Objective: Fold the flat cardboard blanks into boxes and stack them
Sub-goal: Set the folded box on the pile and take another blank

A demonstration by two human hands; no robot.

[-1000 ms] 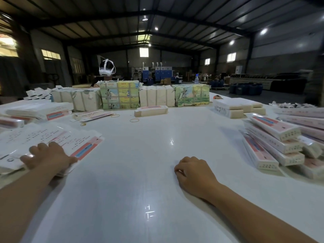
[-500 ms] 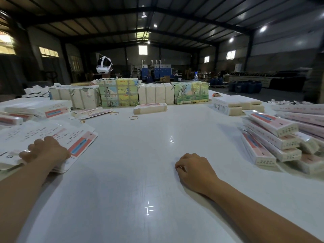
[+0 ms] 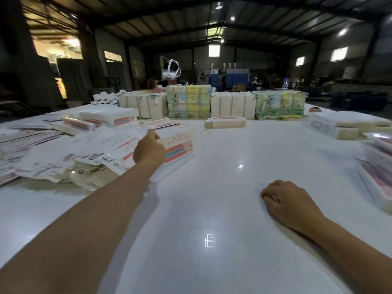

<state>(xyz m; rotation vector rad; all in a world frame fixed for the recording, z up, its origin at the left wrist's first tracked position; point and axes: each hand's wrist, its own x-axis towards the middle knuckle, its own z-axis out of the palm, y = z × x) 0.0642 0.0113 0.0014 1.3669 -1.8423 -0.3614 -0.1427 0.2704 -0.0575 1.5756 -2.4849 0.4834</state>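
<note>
Flat cardboard blanks (image 3: 70,158) heaped loose at far left of white table (image 3: 212,209), fanned and overlapping. Top blank (image 3: 178,148) with red-blue band pinched at its near-left edge by left hand (image 3: 148,152), fingers curled on it, right part tilted up off pile and table. Step in hand, by judgement: picking one blank from pile, folding not yet begun. Right hand (image 3: 290,203) resting on bare table, centre-right, fingers loosely curled under, holding nothing visible; well apart from blank. Folded boxes (image 3: 377,177) stacked at far right edge, blurred. Next move likely calls for bringing blank to centre, second hand joining to pop it open, tuck flaps.
</note>
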